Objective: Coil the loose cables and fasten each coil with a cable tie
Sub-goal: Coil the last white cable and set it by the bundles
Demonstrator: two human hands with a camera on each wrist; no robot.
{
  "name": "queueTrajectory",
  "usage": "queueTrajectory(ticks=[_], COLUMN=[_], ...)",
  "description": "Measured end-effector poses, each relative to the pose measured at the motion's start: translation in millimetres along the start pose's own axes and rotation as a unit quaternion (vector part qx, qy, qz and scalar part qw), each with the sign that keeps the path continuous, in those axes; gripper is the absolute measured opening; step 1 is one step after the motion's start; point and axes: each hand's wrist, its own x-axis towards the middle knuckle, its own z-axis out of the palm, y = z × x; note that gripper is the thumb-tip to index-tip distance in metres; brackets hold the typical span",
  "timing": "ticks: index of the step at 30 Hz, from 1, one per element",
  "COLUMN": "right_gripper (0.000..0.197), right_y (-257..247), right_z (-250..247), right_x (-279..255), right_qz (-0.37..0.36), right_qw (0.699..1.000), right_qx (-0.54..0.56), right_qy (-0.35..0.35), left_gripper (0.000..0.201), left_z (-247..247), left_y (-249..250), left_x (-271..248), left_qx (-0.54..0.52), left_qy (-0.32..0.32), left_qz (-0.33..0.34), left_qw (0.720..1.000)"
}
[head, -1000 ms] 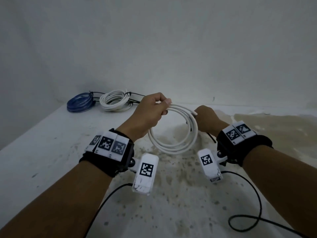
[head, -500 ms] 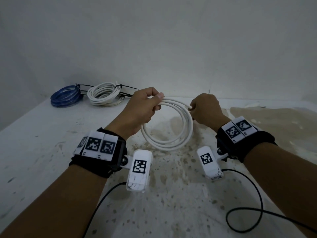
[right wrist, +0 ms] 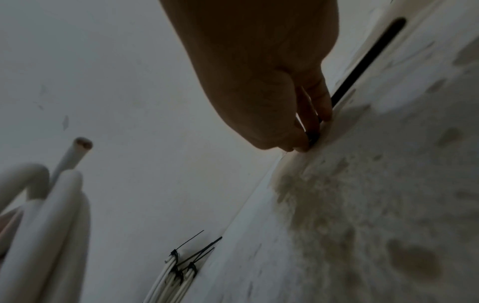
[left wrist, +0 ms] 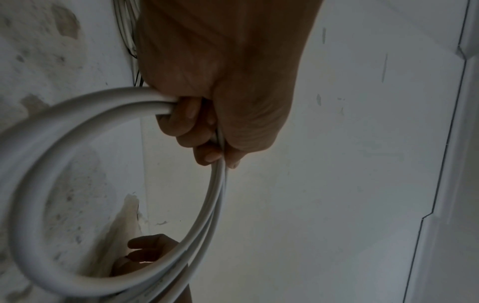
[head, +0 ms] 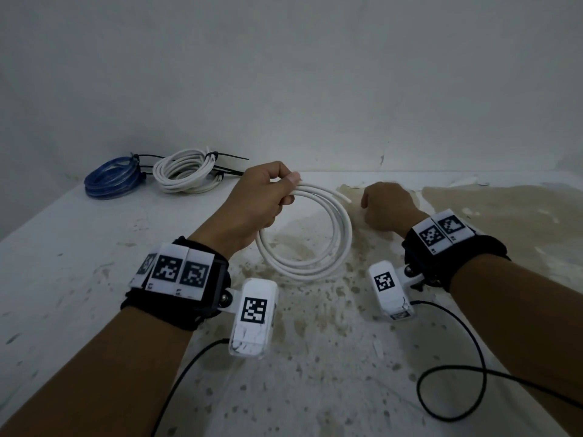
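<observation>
White cable [head: 303, 234] is wound in a ring, held up over the bench [head: 79, 247] in the left hand [head: 255, 200]'s tight grip. No tie yet. The right hand [head: 386, 206] pinches a black tie [right wrist: 368, 59] off the bench. Two tied coils [head: 184, 171] wait behind.

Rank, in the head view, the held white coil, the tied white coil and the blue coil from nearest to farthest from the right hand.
1. Held white coil: just left of the right hand, gripped by the left hand.
2. Tied white coil: far left, by the wall.
3. Blue coil: farthest left, beside it.
</observation>
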Motion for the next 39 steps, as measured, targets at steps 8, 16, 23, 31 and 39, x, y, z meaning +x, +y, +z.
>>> queueTrajectory(ticks=[8, 16, 23, 31, 39], right_gripper=[0.026, 0.011, 0.005, 0.009, 0.007], right_y=[-9.1, -14.8, -42.0, -91.9, -104.5], right_z=[-17.8, -9.9, -42.4, -68.0, -56.6], right_x=[-6.5, -5.4, -16.4, -34.4, -39.7], right_qz=[-0.038, -0.053, -0.022, -0.007, 0.012], right_qw=[0.998, 0.997, 0.936, 0.797, 0.801], right_qx=[0.043, -0.048, 0.347, 0.59, 0.589], right_qy=[-0.026, -0.027, 0.06, -0.127, -0.103], left_gripper=[0.022, 0.025, 0.023, 0.024, 0.016], left_z=[-1.2, -5.0, -6.7, -10.4, -6.9], left_y=[1.1, 4.6, 8.0, 0.7, -7.7], left_x=[0.5, 0.7, -0.5, 3.4, 4.5], left_qx=[-0.006, -0.022, 0.005, 0.063, 0.096], left_qy=[0.003, -0.002, -0.025, 0.047, 0.067], left_qz=[0.003, 0.007, 0.022, 0.076, 0.043], left_qw=[1.0, 1.0, 0.999, 0.994, 0.992])
